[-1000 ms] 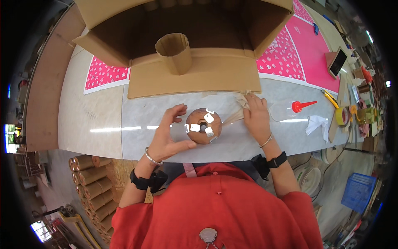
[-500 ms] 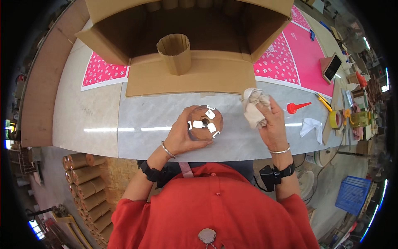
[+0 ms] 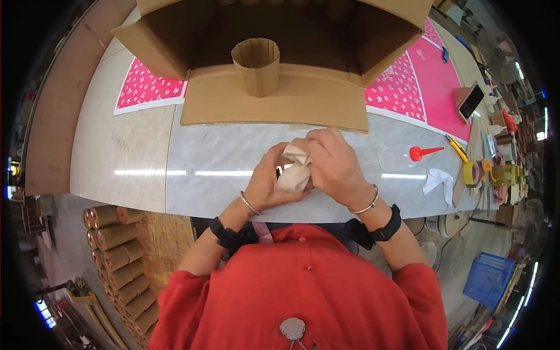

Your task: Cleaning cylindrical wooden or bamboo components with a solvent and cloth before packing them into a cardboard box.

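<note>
My left hand [image 3: 265,182] curls around a round brown piece [image 3: 280,171], held upright or tilted toward me just above the grey tabletop. Most of that piece is now hidden by a crumpled off-white cloth [image 3: 294,175]. The cloth is gripped in my right hand [image 3: 333,166], which presses it against the face of the piece. Beyond both hands, a cardboard tube [image 3: 257,79] stands on the lower flap of an open cardboard box [image 3: 326,102].
Pink patterned sheets [image 3: 396,93] lie beside the box. To the right are a red nozzle cap [image 3: 424,153] on a clear container, a white cloth [image 3: 438,184], a yellow cutter [image 3: 457,148], yellow tape [image 3: 471,173] and a phone [image 3: 470,103]. Paper-wrapped rolls [image 3: 123,254] are stacked lower left.
My right hand has moved left and brought the cloth onto the round brown piece, covering its face with the centre hole. My left hand keeps its hold.
</note>
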{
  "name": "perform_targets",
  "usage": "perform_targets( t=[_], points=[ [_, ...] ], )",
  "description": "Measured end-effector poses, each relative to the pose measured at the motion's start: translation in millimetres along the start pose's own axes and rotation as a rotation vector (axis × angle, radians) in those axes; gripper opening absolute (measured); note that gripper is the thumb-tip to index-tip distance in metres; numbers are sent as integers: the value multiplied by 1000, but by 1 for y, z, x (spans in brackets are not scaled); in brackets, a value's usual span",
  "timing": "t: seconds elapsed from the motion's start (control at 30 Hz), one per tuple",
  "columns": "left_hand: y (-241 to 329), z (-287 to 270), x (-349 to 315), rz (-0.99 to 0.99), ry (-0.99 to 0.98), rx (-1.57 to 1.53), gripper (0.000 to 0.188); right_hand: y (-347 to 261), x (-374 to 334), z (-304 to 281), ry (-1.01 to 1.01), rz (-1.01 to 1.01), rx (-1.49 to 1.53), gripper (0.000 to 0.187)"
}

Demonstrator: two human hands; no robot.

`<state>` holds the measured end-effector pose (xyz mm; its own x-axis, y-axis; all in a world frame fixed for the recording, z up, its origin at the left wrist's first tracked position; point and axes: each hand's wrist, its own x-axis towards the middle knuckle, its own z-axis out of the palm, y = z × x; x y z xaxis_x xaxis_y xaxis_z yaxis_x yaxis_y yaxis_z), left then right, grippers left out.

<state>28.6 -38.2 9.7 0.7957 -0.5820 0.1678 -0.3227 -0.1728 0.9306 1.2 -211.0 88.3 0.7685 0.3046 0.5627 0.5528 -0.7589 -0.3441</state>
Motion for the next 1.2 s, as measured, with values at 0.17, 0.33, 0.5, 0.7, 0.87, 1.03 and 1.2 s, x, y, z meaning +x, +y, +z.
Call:
perform_targets(
  t=[0.17, 0.33, 0.5, 0.7, 0.87, 1.03, 1.2],
  points=[
    [-17, 6, 0, 112, 27, -48, 93, -33, -25, -11, -13, -47, 14, 31],
    [-20, 3, 0, 227, 49, 101, 91, -19, 16, 8, -127, -51, 33, 23],
    [1, -2, 2, 111, 9, 63, 88, -14, -18, -11, -84, 25, -52, 23],
    [-23, 0, 0, 255, 27, 94, 84, -24, 11, 9, -60, -190, -49, 21],
    [-10, 3, 0, 94, 77, 10, 89, 3, 4, -3, -50, 71, -50, 18],
    [-13, 1, 1, 114, 24, 80, 71, -53, -11, -3, -90, -130, 92, 17],
    [-37, 4, 1, 540, -52, 355, 77, -27, 23, 19, -266, -28, -102, 16]
  ],
)
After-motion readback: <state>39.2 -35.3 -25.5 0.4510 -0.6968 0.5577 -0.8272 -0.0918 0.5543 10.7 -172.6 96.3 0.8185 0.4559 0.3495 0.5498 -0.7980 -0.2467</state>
